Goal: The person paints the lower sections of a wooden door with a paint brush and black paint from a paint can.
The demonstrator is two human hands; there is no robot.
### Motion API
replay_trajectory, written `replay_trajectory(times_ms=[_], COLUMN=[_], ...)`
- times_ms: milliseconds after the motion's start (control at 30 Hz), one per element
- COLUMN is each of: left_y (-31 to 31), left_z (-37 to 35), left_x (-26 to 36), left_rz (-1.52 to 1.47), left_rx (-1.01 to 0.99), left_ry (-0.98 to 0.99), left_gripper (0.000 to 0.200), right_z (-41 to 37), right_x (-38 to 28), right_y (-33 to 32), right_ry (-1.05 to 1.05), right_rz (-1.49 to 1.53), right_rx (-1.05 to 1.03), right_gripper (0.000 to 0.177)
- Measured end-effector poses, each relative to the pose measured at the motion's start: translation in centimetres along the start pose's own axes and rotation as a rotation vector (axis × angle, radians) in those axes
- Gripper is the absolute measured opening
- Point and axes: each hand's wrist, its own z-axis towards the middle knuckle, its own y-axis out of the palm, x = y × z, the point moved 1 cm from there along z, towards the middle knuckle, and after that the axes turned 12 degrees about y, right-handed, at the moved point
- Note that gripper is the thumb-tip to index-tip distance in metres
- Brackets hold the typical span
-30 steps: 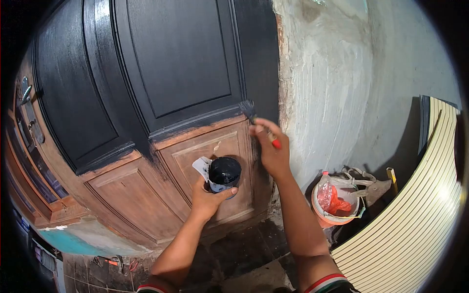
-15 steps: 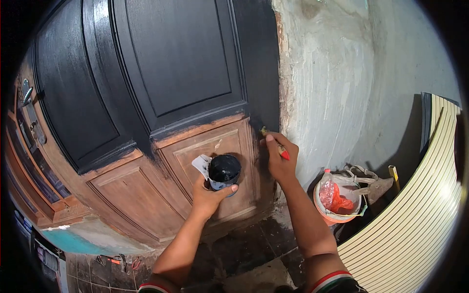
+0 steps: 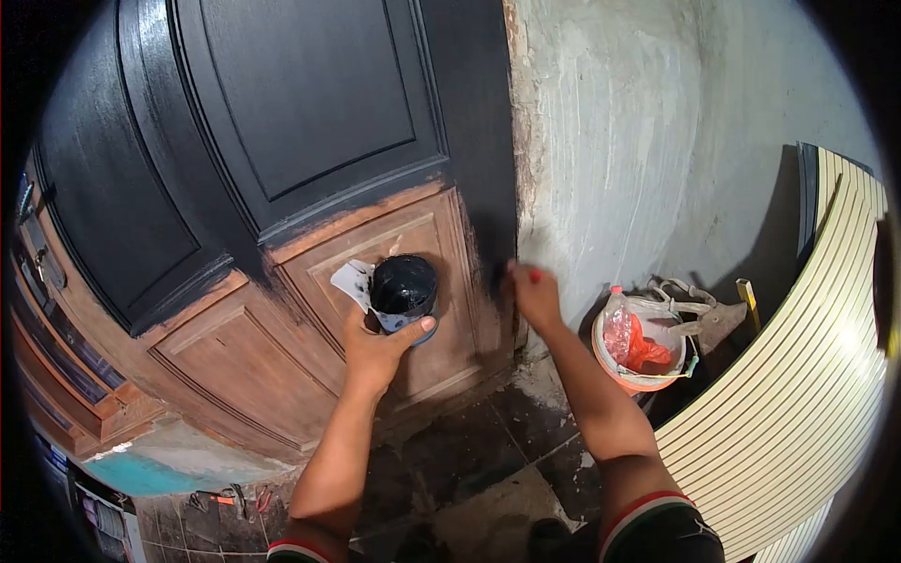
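A wooden door [image 3: 310,89] is black over its upper panels and down part of its right edge; its lower panels [image 3: 380,272] show bare brown wood. My left hand [image 3: 380,347] is wrapped round a cup of black paint [image 3: 404,286], with a pale flap sticking out at its left side. At the door's right edge, my right hand [image 3: 537,293] is closed on a brush, of which just a bit of red handle [image 3: 535,276] shows. The bristles are hidden or blurred against the dark edge.
Right of the door is a rough grey wall [image 3: 610,122]. A bucket [image 3: 648,383] holding a plastic bottle [image 3: 617,324] and a red bag stands by it. Striped cream panels [image 3: 788,403] lean at the right. Tools [image 3: 225,500] lie on the tiled floor at the lower left.
The view has shifted, so the door sits further left and higher. My right hand has moved lower along the door's edge and turned, hiding most of the brush. The left hand still holds the cup.
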Motion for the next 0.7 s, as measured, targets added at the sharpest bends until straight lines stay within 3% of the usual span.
replay_trajectory(times_ms=[67,167,200,267,333,400,500,567,633,700], left_y=[0.2,0.4,0.4,0.4,0.6,0.8,0.7,0.7,1.1,1.0], left_z=[-0.1,-0.2,-0.2,-0.3,-0.3,0.1,0.3,0.2,0.0,-0.1], left_x=[0.1,-0.5,-0.6,-0.7,-0.5,-0.4,-0.1,-0.1,-0.2,-0.6], left_rz=[0.015,0.052,0.046,0.032,0.022,-0.004,-0.021,0.001,0.011,0.02], left_rx=[-0.009,-0.033,-0.033,-0.033,-0.022,-0.013,-0.009,-0.011,-0.005,-0.013], left_ry=[-0.001,0.044,0.031,0.004,-0.006,0.036,0.061,0.054,0.063,0.028], left_gripper=[0.068,0.069,0.069,0.069,0.069,0.068,0.065,0.063,0.061,0.064], right_z=[-0.9,-3.0,-2.5,-2.4,-2.0,-1.8,-1.2,1.5,2.2,-0.2], right_x=[-6.0,-8.9,-7.1,-1.4,8.4,14.8,13.9,9.3,1.7,-5.2], right_y=[-0.3,-0.2,-0.2,0.4,0.7,0.3,-1.1,-1.0,-1.4,-1.2], right_ry=[-0.16,-0.412,-0.426,-0.209,-0.194,-0.032,0.072,-0.179,-0.134,-0.211], right_rz=[0.339,0.574,0.531,0.425,0.197,-0.319,-0.461,-0.365,-0.14,0.39], right_rx=[-0.055,-0.064,-0.074,-0.028,0.04,0.158,0.07,0.163,0.088,-0.013], right_gripper=[0.031,0.036,0.038,0.028,0.031,0.036,0.038,0.037,0.034,0.032])
